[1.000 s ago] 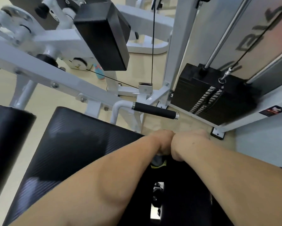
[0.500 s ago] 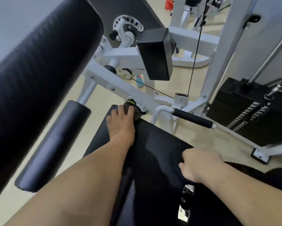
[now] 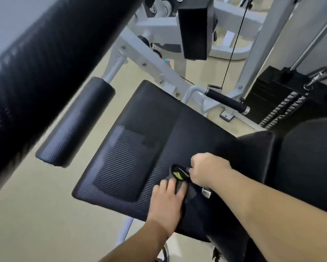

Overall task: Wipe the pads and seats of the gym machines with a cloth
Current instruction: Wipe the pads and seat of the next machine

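Note:
The black textured seat (image 3: 136, 144) of a white-framed gym machine fills the middle of the view. A small dark cloth with a yellow-green patch (image 3: 179, 173) lies near the seat's rear edge. My left hand (image 3: 168, 201) presses flat on the cloth's near part, fingers spread. My right hand (image 3: 208, 170) is curled in a fist on the cloth's right side, pinching it. The black backrest pad (image 3: 300, 167) rises at the right, behind my right forearm.
A large black roller pad (image 3: 45, 69) crosses the upper left, close to the camera. A shorter roller pad (image 3: 77, 120) hangs left of the seat. A black grip handle (image 3: 225, 100), weight stack (image 3: 283, 99), cable and counterweight block (image 3: 194, 29) stand behind. Beige floor lies below left.
My left hand has slid back from the seat's front edge to its rear, bringing the cloth along. My right hand has closed on the cloth beside it. The camera has tilted lower.

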Motion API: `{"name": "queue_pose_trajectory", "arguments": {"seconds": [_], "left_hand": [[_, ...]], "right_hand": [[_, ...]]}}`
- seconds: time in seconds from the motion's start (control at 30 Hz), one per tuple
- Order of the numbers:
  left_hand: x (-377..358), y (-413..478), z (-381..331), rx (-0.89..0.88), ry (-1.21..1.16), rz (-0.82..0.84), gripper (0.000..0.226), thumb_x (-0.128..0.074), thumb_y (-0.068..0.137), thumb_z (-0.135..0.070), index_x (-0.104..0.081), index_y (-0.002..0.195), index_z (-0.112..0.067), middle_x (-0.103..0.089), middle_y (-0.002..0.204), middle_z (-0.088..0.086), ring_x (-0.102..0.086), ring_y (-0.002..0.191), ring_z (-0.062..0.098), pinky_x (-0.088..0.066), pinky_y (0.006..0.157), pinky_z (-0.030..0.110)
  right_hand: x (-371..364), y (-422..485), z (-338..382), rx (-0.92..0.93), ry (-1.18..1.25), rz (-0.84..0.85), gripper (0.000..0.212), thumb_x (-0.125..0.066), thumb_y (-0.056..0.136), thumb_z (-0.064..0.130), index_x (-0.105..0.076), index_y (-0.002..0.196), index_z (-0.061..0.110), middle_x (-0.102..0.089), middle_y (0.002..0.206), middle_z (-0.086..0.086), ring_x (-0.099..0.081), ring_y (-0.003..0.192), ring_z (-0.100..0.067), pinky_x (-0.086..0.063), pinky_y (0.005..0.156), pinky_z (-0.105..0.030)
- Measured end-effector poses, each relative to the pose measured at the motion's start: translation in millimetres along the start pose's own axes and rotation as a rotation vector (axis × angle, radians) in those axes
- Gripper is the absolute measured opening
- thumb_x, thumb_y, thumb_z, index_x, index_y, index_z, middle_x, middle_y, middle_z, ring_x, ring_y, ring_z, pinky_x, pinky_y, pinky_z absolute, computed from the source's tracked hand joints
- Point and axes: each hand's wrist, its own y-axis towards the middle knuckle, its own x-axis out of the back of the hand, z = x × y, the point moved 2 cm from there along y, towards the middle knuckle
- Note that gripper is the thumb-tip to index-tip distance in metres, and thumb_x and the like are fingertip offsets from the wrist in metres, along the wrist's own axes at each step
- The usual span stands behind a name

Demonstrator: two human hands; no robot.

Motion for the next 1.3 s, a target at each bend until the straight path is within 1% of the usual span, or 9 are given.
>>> {"name": "queue_pose_trajectory", "arguments": {"seconds": [0.1, 0.17, 0.23, 0.37, 0.43, 0.57, 0.7, 0.93, 1.3], "left_hand": [[-15.2, -22.0, -14.0, -0.395, 0.119, 0.150, 0.056, -0.054, 0.091, -0.025, -0.043, 0.146, -0.029, -0.048, 0.127, 0.011, -0.042, 0.105, 0.033, -0.043, 0.081, 0.047], [-2.3, -19.8, 5.2, -0.499, 0.223, 0.099, 0.056, -0.052, 0.095, -0.026, -0.039, 0.150, -0.030, -0.044, 0.128, 0.010, -0.043, 0.107, 0.033, -0.042, 0.084, 0.046], [14.4, -12.2, 39.2, -0.374, 0.265, -0.014, 0.058, -0.054, 0.094, -0.029, -0.038, 0.150, -0.032, -0.043, 0.134, 0.009, -0.044, 0.112, 0.034, -0.040, 0.086, 0.046], [34.3, -23.6, 113.9, 0.164, 0.078, -0.193, 0.057, -0.053, 0.094, -0.025, -0.045, 0.149, -0.033, -0.050, 0.131, 0.009, -0.048, 0.107, 0.035, -0.044, 0.085, 0.045], [30.2, -46.0, 120.6, 0.164, 0.112, -0.087, 0.062, -0.055, 0.091, -0.028, -0.041, 0.151, -0.033, -0.048, 0.131, 0.009, -0.046, 0.106, 0.035, -0.043, 0.083, 0.044], [16.9, -99.8, 100.9, 0.025, 0.117, 0.164, 0.064, -0.052, 0.092, -0.036, -0.034, 0.154, -0.037, -0.040, 0.143, 0.006, -0.042, 0.118, 0.033, -0.043, 0.091, 0.042], [29.6, -139.4, 85.0, -0.065, 0.074, 0.451, 0.050, -0.058, 0.093, -0.033, -0.052, 0.142, -0.040, -0.040, 0.141, 0.001, -0.040, 0.128, 0.029, -0.045, 0.101, 0.043], [93.0, -202.7, 91.8, 0.138, -0.575, 0.094, 0.048, -0.051, 0.093, -0.021, -0.058, 0.140, -0.030, -0.053, 0.121, 0.002, -0.060, 0.114, 0.027, -0.047, 0.103, 0.032], [189.8, -243.7, 162.1, 0.269, -0.934, -0.026, 0.043, -0.051, 0.076, -0.025, -0.070, 0.114, -0.031, -0.072, 0.109, -0.007, -0.066, 0.104, 0.017, -0.053, 0.099, 0.036]], "right_hand": [[-39.8, -21.6, -0.7, -0.042, 0.216, -0.070, 0.019, -0.053, 0.098, 0.027, -0.067, 0.110, 0.025, -0.068, 0.118, -0.001, -0.063, 0.111, -0.028, -0.053, 0.091, -0.034], [-61.0, -39.9, 1.9, -0.078, 0.276, -0.147, 0.020, -0.052, 0.095, 0.024, -0.066, 0.109, 0.028, -0.070, 0.114, 0.000, -0.064, 0.108, -0.029, -0.055, 0.090, -0.036], [-79.6, -59.5, 4.1, -0.110, 0.301, -0.196, 0.024, -0.050, 0.095, 0.023, -0.066, 0.112, 0.029, -0.070, 0.114, 0.002, -0.064, 0.107, -0.028, -0.055, 0.088, -0.038], [-111.6, -100.1, 18.1, -0.172, 0.630, -0.333, 0.024, -0.051, 0.100, 0.025, -0.070, 0.113, 0.029, -0.072, 0.109, 0.008, -0.067, 0.102, -0.020, -0.056, 0.091, -0.039], [-124.2, -122.0, 30.4, -0.223, 0.879, -0.376, 0.019, -0.054, 0.099, 0.022, -0.072, 0.103, 0.026, -0.075, 0.100, 0.009, -0.069, 0.097, -0.017, -0.057, 0.089, -0.036], [-136.7, -161.9, 60.6, -0.248, 1.020, -0.332, 0.019, -0.054, 0.093, 0.020, -0.070, 0.085, 0.014, -0.065, 0.069, 0.003, -0.055, 0.067, -0.018, -0.048, 0.065, -0.031], [-130.0, -188.4, 74.4, -0.286, 1.086, -0.324, 0.021, -0.053, 0.089, 0.024, -0.069, 0.086, 0.010, -0.066, 0.074, -0.010, -0.054, 0.067, -0.017, -0.047, 0.062, -0.030], [-90.1, -242.9, 104.7, -0.295, 1.130, -0.389, 0.014, -0.046, 0.079, 0.020, -0.055, 0.068, 0.021, -0.055, 0.071, -0.001, -0.047, 0.067, -0.018, -0.038, 0.061, -0.034], [-50.0, -279.0, 219.9, -0.217, 1.158, -0.363, 0.022, -0.049, 0.092, 0.014, -0.066, 0.077, 0.017, -0.063, 0.072, -0.007, -0.053, 0.064, -0.022, -0.039, 0.054, -0.027]]}}
